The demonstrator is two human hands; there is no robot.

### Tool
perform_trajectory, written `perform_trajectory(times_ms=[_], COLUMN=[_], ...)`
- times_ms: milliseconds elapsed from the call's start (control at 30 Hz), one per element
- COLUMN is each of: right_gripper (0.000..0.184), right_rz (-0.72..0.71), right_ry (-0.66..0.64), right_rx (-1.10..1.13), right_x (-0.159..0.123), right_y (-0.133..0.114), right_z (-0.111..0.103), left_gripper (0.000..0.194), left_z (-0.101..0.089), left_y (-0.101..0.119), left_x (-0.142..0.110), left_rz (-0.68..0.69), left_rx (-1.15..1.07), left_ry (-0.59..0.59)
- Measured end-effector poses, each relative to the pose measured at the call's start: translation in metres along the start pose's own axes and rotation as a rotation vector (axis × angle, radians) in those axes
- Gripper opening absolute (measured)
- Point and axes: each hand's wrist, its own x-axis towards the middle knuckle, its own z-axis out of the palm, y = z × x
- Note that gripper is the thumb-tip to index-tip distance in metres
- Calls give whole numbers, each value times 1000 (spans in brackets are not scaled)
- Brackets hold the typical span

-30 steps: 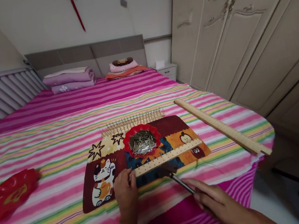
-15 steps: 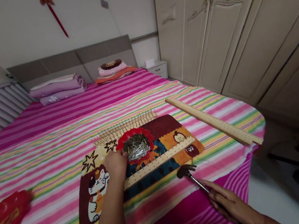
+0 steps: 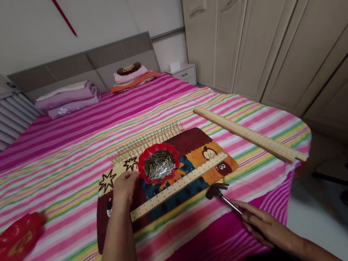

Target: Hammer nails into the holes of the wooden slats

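My right hand is wrapped round the handle of a claw hammer, its head over the near edge of a patterned mat. My left hand is at the left side of a red scalloped bowl holding many loose nails. Its fingers are pinched together; what they hold, if anything, is too small to make out. Across the mat lies a wooden strip dotted with holes, several nails standing along it. Behind the bowl, more strips bristle with upright nails.
Long wooden strips with holes lie on the bed's right side. A red plastic tray rests at the left. Folded bedding is stacked by the headboard. A wardrobe stands along the right.
My left hand has drawn back slightly to the left from the bowl's rim. My right hand keeps its grip on the hammer, nearly still. The whole view has shifted a little.
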Motion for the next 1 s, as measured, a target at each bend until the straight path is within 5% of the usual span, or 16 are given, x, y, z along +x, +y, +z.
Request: perform_trajectory(times_ms=[100, 200, 400, 1000], right_gripper=[72, 66, 71, 82], right_rz=[0, 1, -8, -94], right_ry=[22, 62, 32, -57], right_rx=[-1, 0, -26, -108], right_x=[-3, -5, -4, -8], right_y=[-3, -5, -2, -12], right_z=[1, 4, 2, 11], left_gripper=[28, 36, 37, 27], left_z=[-19, -22, -2, 12], left_y=[-19, -42, -60, -63], left_x=[-29, -59, -88, -91], left_rz=[-117, -203, -148, -55], left_rx=[-385, -492, -327, -85], left_ry=[71, 77, 173, 190])
